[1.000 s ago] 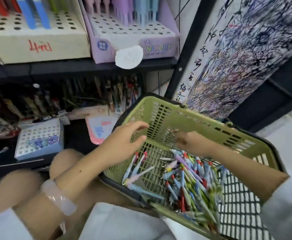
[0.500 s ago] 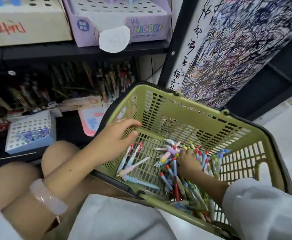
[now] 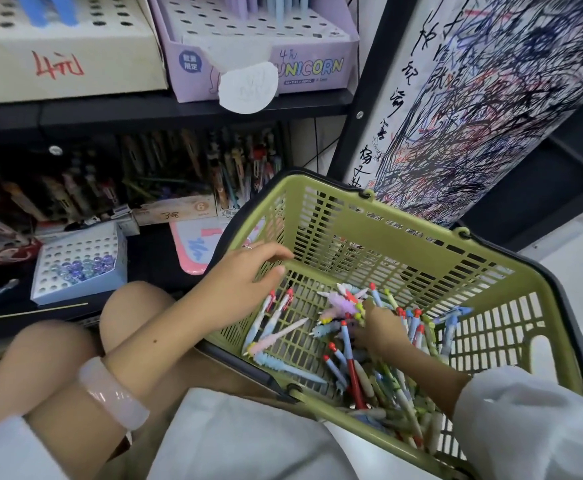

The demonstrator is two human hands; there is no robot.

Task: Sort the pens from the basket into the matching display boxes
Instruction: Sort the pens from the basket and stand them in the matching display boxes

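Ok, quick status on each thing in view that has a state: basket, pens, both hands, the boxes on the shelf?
Green basket: tilted, still holds many pens.
Pens: loose pile against the basket's near side.
Left hand: on the basket's left rim, fingers relaxed, holding nothing.
Right hand: down in the pile; grip hidden.
Unicorn box: on the upper shelf, most holes empty.
Blue box: partly filled.
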